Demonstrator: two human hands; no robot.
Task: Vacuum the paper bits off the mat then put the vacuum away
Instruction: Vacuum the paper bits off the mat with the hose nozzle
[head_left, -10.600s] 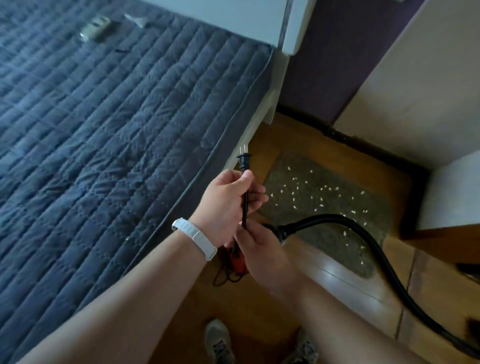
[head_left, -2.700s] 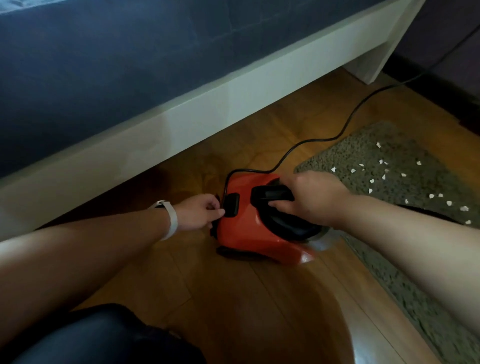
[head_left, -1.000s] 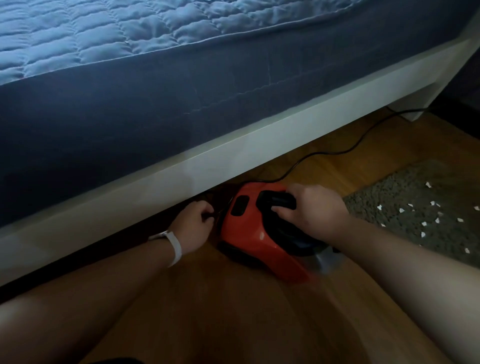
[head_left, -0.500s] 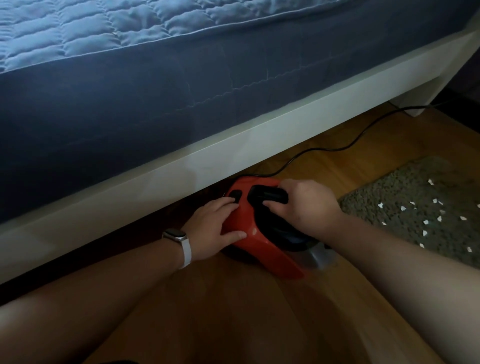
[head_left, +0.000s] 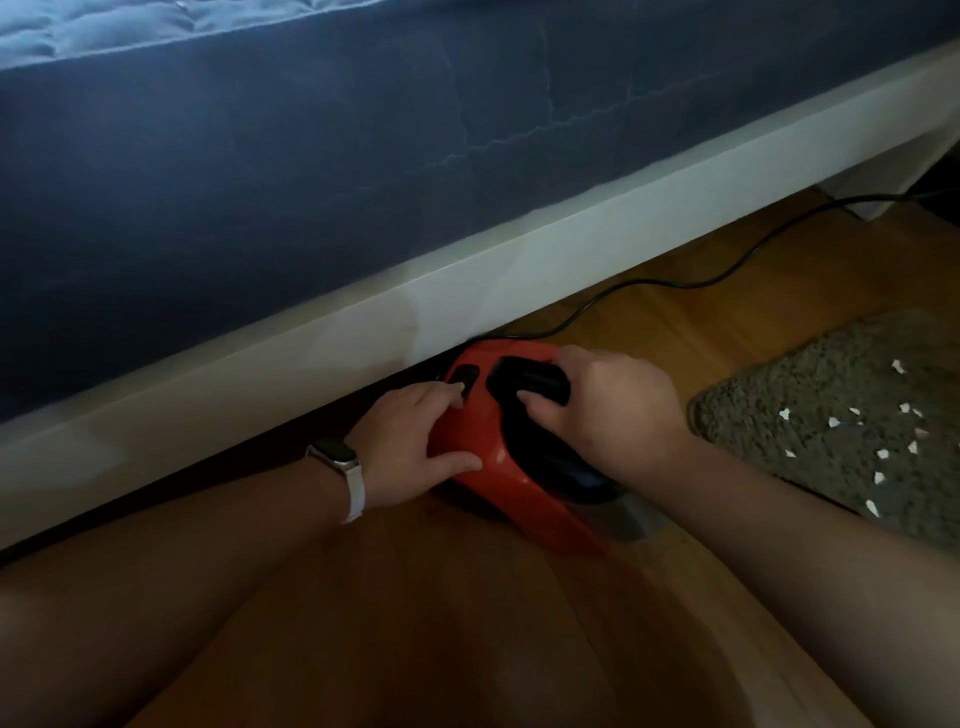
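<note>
While the paper bits (head_left: 852, 431) still dot the mat (head_left: 810, 374), the vacuum (head_left: 498, 457) sits on the floor (head_left: 415, 623) against the bed rail (head_left: 363, 322). Right hand (head_left: 613, 410) wraps its handle; left hand (head_left: 415, 447) lies spread, fingertip at the switch. Next, likely power on and swing right, clear of cord (head_left: 675, 283).

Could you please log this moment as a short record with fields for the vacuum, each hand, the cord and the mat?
vacuum: red vacuum on the wooden floor, beside the white bed frame
left hand: left hand on the red shell, a finger on the dark button
right hand: right hand gripping the black handle
cord: black cord trails toward the bed leg
mat: grey mat with white paper bits on it
</note>
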